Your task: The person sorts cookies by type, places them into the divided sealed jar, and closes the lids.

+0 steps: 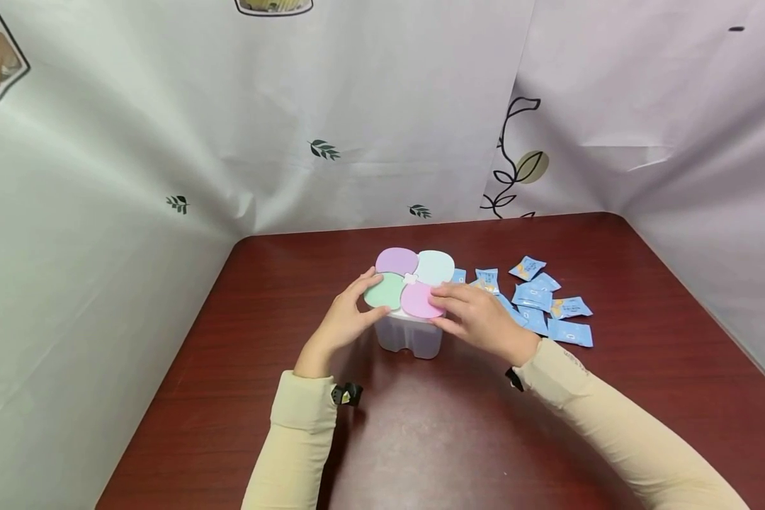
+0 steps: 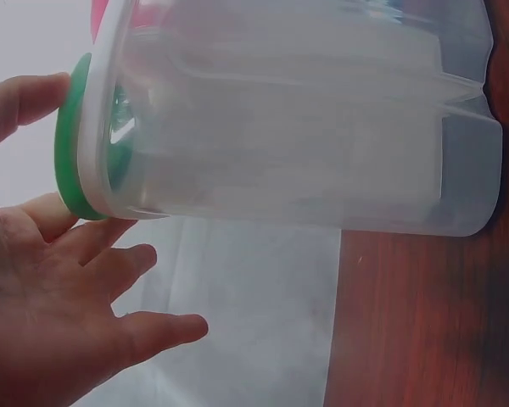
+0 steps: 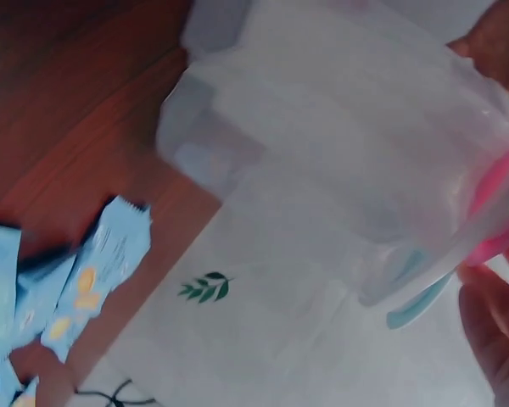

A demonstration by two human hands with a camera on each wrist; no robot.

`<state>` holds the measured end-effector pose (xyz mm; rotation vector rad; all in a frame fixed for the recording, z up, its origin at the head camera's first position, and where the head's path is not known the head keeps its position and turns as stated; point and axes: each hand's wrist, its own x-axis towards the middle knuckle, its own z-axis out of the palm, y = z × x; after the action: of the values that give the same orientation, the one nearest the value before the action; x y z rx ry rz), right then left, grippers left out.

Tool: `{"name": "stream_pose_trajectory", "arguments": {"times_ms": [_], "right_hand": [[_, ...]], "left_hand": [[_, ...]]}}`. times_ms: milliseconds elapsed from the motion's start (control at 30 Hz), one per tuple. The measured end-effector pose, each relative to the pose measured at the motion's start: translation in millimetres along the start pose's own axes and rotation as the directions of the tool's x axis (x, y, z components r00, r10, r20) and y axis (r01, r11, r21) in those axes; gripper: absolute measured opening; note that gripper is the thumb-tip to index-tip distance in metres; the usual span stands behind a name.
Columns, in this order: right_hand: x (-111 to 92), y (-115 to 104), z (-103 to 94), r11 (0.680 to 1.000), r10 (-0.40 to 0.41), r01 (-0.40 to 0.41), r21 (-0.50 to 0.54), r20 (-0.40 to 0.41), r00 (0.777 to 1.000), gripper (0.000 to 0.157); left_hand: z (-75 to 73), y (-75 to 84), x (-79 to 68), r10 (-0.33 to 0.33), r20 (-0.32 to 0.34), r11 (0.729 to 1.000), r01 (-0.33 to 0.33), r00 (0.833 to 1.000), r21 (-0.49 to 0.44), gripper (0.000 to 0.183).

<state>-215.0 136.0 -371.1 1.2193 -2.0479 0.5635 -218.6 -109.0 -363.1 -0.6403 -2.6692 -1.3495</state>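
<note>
A translucent storage box (image 1: 409,338) stands upright on the table, its top made of petal-shaped lids. The lids are purple (image 1: 397,261), pale blue (image 1: 435,268), green (image 1: 384,292) and pink (image 1: 419,302), meeting at a small white centre. My left hand (image 1: 339,320) spans the green lid, thumb at the near edge and index finger at the far side. In the left wrist view its other fingers spread loosely below the rim. With fingertips on top and thumb at its near edge, my right hand (image 1: 484,320) grips the pink lid. The lids lie flat on the box.
Several blue sachets (image 1: 570,332) lie scattered right of the box, some behind the right hand. They also show at the lower left in the right wrist view. A dark red table (image 1: 261,304) bears everything, and a white printed cloth (image 1: 382,106) hangs around it.
</note>
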Motion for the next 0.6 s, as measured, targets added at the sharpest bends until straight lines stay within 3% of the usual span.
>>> {"name": "stream_pose_trajectory", "arguments": {"times_ms": [133, 300, 433, 600], "right_hand": [[-3.3, 5.1, 4.0, 0.987, -0.133, 0.128, -0.094, -0.039, 0.99, 0.031], [-4.0, 10.9, 8.8, 0.948, -0.274, 0.252, -0.192, -0.101, 0.956, 0.031], [-3.4, 13.6, 11.1, 0.933, -0.326, 0.295, -0.206, -0.138, 0.935, 0.027], [-3.4, 15.9, 12.4, 0.923, -0.351, 0.315, -0.22, -0.15, 0.924, 0.026]], "left_hand": [[0.8, -0.1, 0.0, 0.026, -0.001, 1.0, -0.026, 1.0, -0.006, 0.053], [2.3, 1.7, 0.6, 0.039, -0.005, 0.999, -0.039, 0.999, -0.031, 0.05], [4.4, 1.9, 1.1, 0.04, -0.022, 0.997, -0.042, 0.999, -0.06, 0.048], [6.1, 1.1, 1.2, 0.037, -0.038, 0.995, -0.04, 0.999, -0.09, 0.048]]}}
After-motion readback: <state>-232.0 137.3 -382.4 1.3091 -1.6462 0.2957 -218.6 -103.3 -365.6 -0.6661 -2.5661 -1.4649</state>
